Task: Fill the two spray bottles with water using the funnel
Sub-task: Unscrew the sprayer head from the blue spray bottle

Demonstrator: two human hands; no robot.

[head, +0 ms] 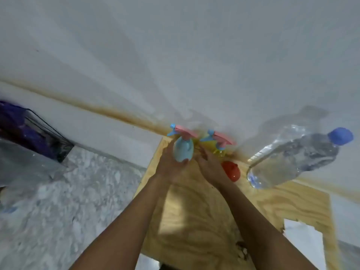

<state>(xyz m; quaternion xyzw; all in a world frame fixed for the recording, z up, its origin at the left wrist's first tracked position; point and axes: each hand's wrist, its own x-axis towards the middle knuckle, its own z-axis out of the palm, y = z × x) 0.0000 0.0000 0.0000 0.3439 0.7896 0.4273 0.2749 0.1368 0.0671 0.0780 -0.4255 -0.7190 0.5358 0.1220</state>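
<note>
A light blue spray bottle (183, 150) with a pink and blue trigger head stands at the far edge of the plywood table (194, 221). My left hand (169, 164) grips its body from the left, with a fingertip curled under its base. Just behind and to the right stands a yellow spray bottle (219, 151) with the same kind of pink head. My right hand (211, 168) lies between the two bottles, its fingers stretched toward them; blur hides whether they hold anything. A red funnel (231, 171) lies on the table right of that hand.
A large clear water bottle (296, 158) with a blue cap stands at the right of the table, close to the white wall (175, 65). Left of the table, on the marbled floor (78, 201), are a black wire basket (46, 141) with purple contents and a clear plastic bag (23, 168).
</note>
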